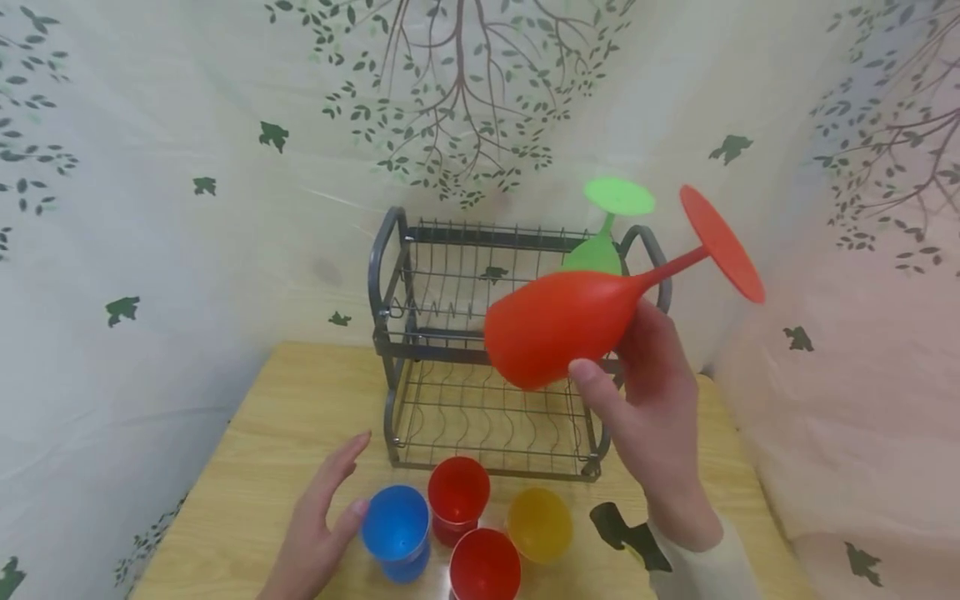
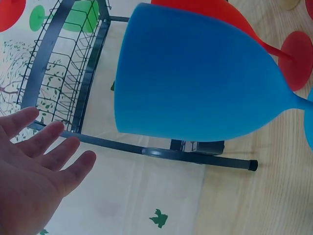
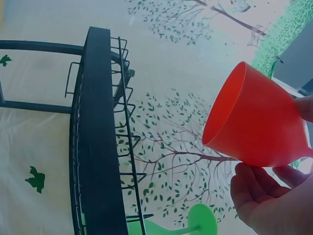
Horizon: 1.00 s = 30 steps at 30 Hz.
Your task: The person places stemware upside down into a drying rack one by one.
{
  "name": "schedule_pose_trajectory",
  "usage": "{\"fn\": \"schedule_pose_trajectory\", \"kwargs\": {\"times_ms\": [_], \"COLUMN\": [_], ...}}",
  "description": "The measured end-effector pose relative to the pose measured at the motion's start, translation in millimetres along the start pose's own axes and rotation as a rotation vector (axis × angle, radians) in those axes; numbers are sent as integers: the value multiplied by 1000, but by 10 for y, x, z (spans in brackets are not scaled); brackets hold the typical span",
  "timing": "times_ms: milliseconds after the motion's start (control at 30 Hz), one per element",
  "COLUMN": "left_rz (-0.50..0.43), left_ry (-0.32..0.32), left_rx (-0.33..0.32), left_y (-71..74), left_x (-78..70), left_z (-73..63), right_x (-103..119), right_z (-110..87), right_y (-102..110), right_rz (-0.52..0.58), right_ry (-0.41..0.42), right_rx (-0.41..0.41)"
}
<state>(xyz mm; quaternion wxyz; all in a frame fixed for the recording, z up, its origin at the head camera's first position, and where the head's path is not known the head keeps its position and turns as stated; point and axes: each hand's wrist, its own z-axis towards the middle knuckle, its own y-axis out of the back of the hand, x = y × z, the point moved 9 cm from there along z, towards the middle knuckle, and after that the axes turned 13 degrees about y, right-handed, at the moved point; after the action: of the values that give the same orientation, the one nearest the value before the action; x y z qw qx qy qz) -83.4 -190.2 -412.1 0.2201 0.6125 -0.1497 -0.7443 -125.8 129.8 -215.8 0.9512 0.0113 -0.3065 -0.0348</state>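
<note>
As a red goblet [image 1: 558,327] hung tilted in the grip of the right hand [image 1: 660,408], before the dish rack [image 1: 435,351], a green goblet [image 1: 597,256] stood upended in that rack, the left hand [image 1: 318,521] spread loosely beside a blue goblet [image 1: 395,523] on the bench [image 1: 300,392].

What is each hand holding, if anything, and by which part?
The right hand holds a red goblet by its bowl, the bowl's mouth tilted downward. The left hand holds nothing.
</note>
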Motion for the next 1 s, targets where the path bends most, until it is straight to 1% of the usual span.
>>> {"fn": "schedule_pose_trajectory", "kwargs": {"times_ms": [67, 133, 233, 400, 500, 633, 800, 900, 1000], "left_rz": [-6, -3, 12, 17, 6, -24, -53, -60, -76], "left_ry": [9, 28, 77, 131, 126, 105, 120, 114, 107], "left_rx": [-2, 9, 28, 38, 41, 49, 86, 84, 83], "left_y": [10, 0, -25, -38, -34, -30, -89, -116, -140], "left_x": [10, 23, 50, 72, 67, 62, 89, 88, 84], "left_z": [3, 9, 16, 15, 18, 16, 3, -2, -7], "right_x": [1, -3, -17, -25, -41, -97, -167, -207, -256], "right_z": [55, 116, 200, 340, 434, 538, 617, 656, 696], "right_y": [5, 13, 17, -34, -66, -107, -122, -112, -110], "right_rz": [-27, -45, -85, -133, -157, -146, -144, -162, -179], "right_ry": [2, 20, 38, 71, 80, 74, 92, 97, 81], "right_rx": [-4, -10, -6, 30, 34, 30, 29, 21, 19]}}
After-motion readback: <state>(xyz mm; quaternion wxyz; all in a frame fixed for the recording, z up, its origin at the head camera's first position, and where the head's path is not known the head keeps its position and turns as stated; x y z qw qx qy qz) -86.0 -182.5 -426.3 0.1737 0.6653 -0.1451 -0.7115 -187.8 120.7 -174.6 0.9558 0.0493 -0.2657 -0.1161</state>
